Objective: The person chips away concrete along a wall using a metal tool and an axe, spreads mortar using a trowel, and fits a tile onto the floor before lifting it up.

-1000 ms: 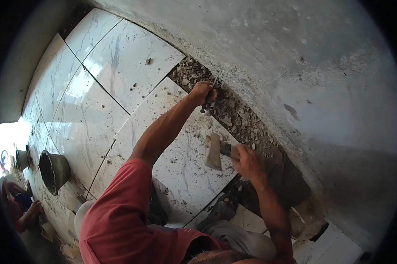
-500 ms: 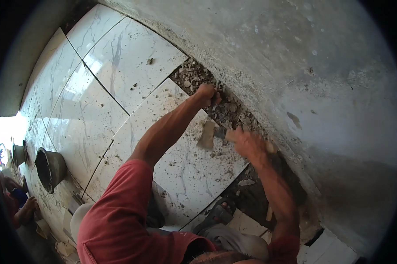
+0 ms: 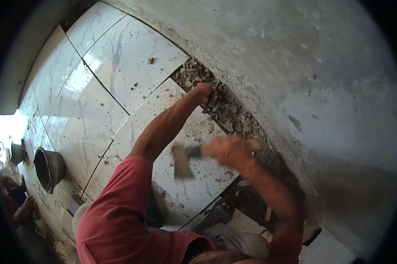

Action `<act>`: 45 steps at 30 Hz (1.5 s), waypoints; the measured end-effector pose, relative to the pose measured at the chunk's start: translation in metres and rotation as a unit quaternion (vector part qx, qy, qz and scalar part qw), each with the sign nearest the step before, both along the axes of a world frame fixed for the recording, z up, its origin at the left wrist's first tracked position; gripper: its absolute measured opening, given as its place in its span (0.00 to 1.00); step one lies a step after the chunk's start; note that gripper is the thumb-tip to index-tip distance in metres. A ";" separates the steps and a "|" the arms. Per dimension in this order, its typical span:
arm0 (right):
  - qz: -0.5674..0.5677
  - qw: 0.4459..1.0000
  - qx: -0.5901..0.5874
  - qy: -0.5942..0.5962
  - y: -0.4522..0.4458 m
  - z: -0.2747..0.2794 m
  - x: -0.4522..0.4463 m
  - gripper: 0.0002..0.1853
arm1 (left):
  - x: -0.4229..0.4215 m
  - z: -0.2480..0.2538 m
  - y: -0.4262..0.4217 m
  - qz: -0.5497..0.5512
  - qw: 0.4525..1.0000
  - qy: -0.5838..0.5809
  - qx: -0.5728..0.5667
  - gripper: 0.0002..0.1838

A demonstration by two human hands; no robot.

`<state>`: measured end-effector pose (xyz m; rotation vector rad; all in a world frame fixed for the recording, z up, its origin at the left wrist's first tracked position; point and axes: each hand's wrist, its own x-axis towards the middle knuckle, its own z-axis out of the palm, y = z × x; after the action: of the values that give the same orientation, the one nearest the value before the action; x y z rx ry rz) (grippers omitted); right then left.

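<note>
My left hand (image 3: 206, 92) is closed on a thin metal chisel (image 3: 217, 84), held at the rubble strip (image 3: 233, 115) beside the wall. My right hand (image 3: 229, 151) grips the wooden handle of a hatchet-like hammer (image 3: 182, 163). Its broad head is blurred and hangs over a dusty white marbled tile (image 3: 189, 185), lower left of my left hand. Broken mortar and chips fill the gap between tile and wall.
A rough grey wall (image 3: 330, 110) rises on the right. A black bucket (image 3: 51, 169) stands at the left, with another bucket (image 3: 17, 153) behind it. Another person's arm (image 3: 26, 210) shows at the lower left. A sandaled foot (image 3: 220, 213) rests below the tile.
The hammer first moved up toward my left hand, then swung away to the left and down with my right hand. My left hand has stayed nearly in place.
</note>
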<state>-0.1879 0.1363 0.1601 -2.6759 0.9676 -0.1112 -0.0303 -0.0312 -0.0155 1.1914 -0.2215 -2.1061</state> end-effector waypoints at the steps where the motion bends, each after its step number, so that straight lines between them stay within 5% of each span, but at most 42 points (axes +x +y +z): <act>1: 0.062 0.998 -0.006 -0.012 0.011 0.009 0.011 0.03 | 0.003 0.003 -0.003 -0.006 1.000 0.008 -0.016 0.09; 4: 0.150 0.988 0.007 -0.022 0.009 -0.001 0.010 0.05 | 0.003 0.012 -0.005 -0.006 1.000 -0.009 0.004 0.08; 6: -0.074 0.992 0.041 0.089 -0.025 -0.030 -0.011 0.04 | 0.003 0.007 -0.001 -0.009 1.000 -0.007 0.013 0.08; 9: -0.176 0.971 0.004 0.165 -0.030 -0.027 -0.012 0.05 | 0.010 0.006 -0.017 -0.002 1.000 0.003 -0.016 0.07; 11: -0.158 0.972 0.091 0.148 -0.004 -0.005 0.006 0.05 | 0.010 0.011 -0.006 -0.016 1.000 -0.003 0.011 0.07; 13: 0.075 0.994 0.059 0.047 0.014 0.011 0.026 0.10 | 0.007 0.009 -0.009 -0.016 1.000 0.007 0.002 0.06; 15: 0.088 0.991 0.066 0.081 -0.003 -0.004 0.022 0.06 | 0.007 0.007 -0.009 -0.001 1.000 -0.001 -0.003 0.07; 17: -0.229 0.959 0.089 0.142 -0.042 -0.028 -0.005 0.04 | 0.008 -0.003 -0.014 0.006 1.000 0.012 0.018 0.07; 18: -0.233 0.958 0.090 0.144 -0.037 -0.021 -0.007 0.04 | 0.005 -0.003 -0.013 0.011 0.999 0.027 0.039 0.08; 21: -0.159 0.975 0.040 0.151 -0.014 -0.007 0.004 0.03 | 0.007 -0.006 -0.013 0.003 1.000 0.021 0.019 0.08; 24: 0.121 0.991 0.056 -0.028 -0.001 0.009 0.018 0.07 | 0.004 0.003 -0.015 0.000 1.000 -0.011 0.012 0.07; 25: 0.121 0.991 0.055 -0.030 -0.012 -0.005 0.008 0.07 | 0.005 0.005 -0.017 0.001 1.000 -0.012 0.012 0.07; 27: -0.167 0.979 0.098 0.064 -0.045 -0.046 -0.022 0.07 | 0.000 0.005 -0.016 0.013 0.999 -0.001 0.033 0.06; 28: -0.219 0.958 0.076 0.167 -0.058 -0.019 -0.020 0.08 | -0.006 0.002 -0.015 0.010 0.999 0.001 0.032 0.06; 32: -0.143 0.982 0.115 0.048 -0.014 0.006 -0.004 0.11 | -0.007 -0.004 -0.016 0.014 0.999 0.004 0.035 0.07; 34: 0.055 0.994 0.038 -0.092 -0.004 0.011 0.001 0.11 | -0.007 0.003 -0.020 0.003 0.999 0.003 0.033 0.08; 35: 0.054 0.993 0.038 -0.093 -0.015 -0.002 -0.009 0.11 | -0.006 0.007 -0.021 0.015 0.999 0.011 0.031 0.07; 37: -0.250 0.955 0.115 0.106 -0.052 -0.038 -0.036 0.10 | -0.006 0.010 -0.016 0.023 0.999 0.016 0.027 0.06; 39: -0.261 0.950 0.111 0.128 -0.060 0.001 -0.031 0.08 | -0.008 0.011 -0.017 0.038 0.999 -0.013 0.021 0.05; 43: -0.062 0.994 0.064 -0.068 -0.021 0.013 -0.010 0.04 | -0.005 0.007 -0.021 0.060 0.997 0.041 0.041 0.04; 45: 0.059 0.981 -0.082 -0.165 -0.032 0.001 -0.013 0.03 | -0.002 0.018 -0.024 0.049 0.997 -0.001 0.053 0.05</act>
<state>-0.2009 0.1038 0.1615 -2.7323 0.7217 -0.6123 -0.0321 -0.0557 0.0021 1.2400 -0.0504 -2.0525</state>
